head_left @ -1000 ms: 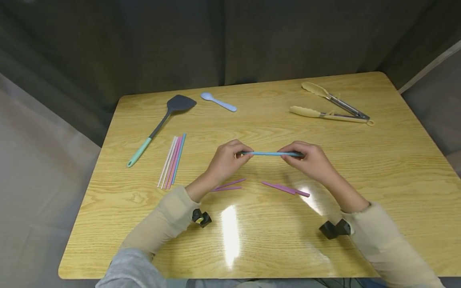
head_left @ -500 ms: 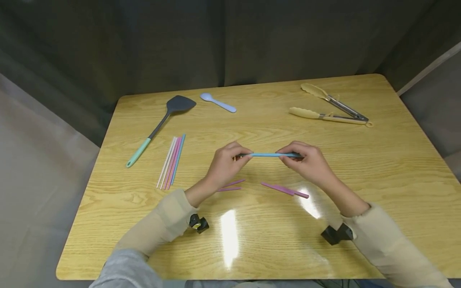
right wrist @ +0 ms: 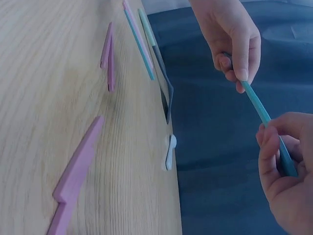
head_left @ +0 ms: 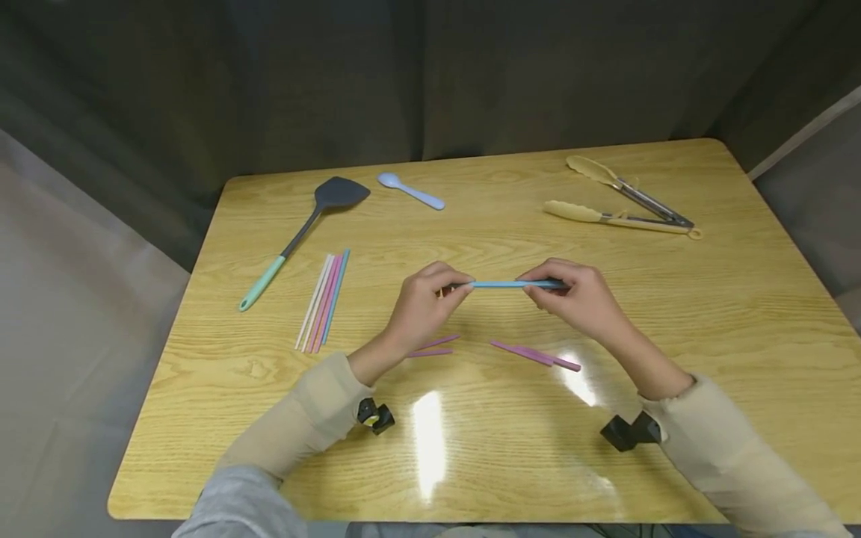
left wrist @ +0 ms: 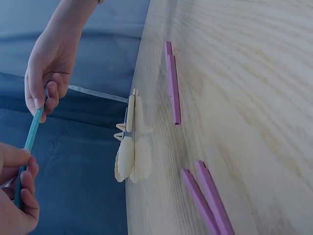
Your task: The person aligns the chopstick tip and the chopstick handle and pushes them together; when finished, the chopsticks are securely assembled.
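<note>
A slender blue chopstick (head_left: 498, 284) is held level above the middle of the table. My left hand (head_left: 422, 306) pinches its left part between thumb and fingers. At the other side, my right hand (head_left: 580, 297) grips its right part the same way, with a short bare stretch between the hands. Both ends are partly covered by the fingers. In the left wrist view the blue chopstick (left wrist: 33, 132) looks straight. Below the hands lie short pink stick pieces: two slanting pieces (head_left: 433, 352) near my left wrist and two overlapping pieces (head_left: 534, 353) toward the right.
Several white, pink and blue chopsticks (head_left: 323, 302) lie side by side at left. Behind them is a dark turner (head_left: 341, 192) with a mint handle. A light-blue spoon (head_left: 420, 196) lies at the back, and spread cream tongs (head_left: 622, 220) at back right of the wooden table (head_left: 740, 336).
Both hands keep their hold on the blue chopstick and have barely moved. A faint break in its line at the middle, seen one second ago, does not show now.
</note>
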`<state>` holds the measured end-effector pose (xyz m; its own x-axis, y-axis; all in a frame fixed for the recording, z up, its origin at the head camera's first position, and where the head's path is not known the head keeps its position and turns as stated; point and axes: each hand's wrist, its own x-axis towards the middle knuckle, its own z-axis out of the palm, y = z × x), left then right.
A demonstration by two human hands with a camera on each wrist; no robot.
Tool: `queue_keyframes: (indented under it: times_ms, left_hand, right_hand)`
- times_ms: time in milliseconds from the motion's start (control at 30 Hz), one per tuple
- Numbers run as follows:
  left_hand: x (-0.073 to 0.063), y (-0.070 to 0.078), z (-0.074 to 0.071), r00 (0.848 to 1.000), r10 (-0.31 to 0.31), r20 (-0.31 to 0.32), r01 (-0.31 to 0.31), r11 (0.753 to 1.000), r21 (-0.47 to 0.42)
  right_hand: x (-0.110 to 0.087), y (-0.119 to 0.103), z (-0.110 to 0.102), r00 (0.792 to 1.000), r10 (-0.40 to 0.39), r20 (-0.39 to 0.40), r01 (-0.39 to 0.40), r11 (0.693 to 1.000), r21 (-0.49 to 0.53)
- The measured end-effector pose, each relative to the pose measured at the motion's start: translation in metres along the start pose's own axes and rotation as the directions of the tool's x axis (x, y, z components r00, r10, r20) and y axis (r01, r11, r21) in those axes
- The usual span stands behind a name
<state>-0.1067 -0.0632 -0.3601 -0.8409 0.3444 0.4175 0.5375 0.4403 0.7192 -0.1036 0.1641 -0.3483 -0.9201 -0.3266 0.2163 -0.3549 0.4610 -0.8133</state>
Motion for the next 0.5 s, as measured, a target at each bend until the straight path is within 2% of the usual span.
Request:
queue_keyframes:
  times_ms: [133, 233, 367, 500]
  left_hand:
    - [0.003, -0.001, -0.002, 0.999, 0.009, 0.046, -0.012, 0.999, 0.047]
    - [0.006, 0.001, -0.005, 0.994, 0.001, 0.108, -0.016, 0.990, 0.139]
    - [0.009, 0.005, -0.009, 0.979, -0.022, 0.202, -0.045, 0.946, 0.321]
    - [0.010, 0.005, -0.011, 0.962, -0.013, 0.274, -0.108, 0.901, 0.420]
  right_hand:
    - [0.002, 0.002, -0.003, 0.997, 0.068, 0.034, -0.069, 0.997, 0.042]
    - [0.004, 0.005, -0.004, 0.994, 0.096, 0.059, -0.098, 0.994, 0.043]
    - [0.005, 0.007, -0.003, 0.988, 0.126, 0.094, -0.130, 0.991, 0.037]
    - [0.005, 0.009, -0.001, 0.984, 0.132, 0.116, -0.138, 0.990, 0.038]
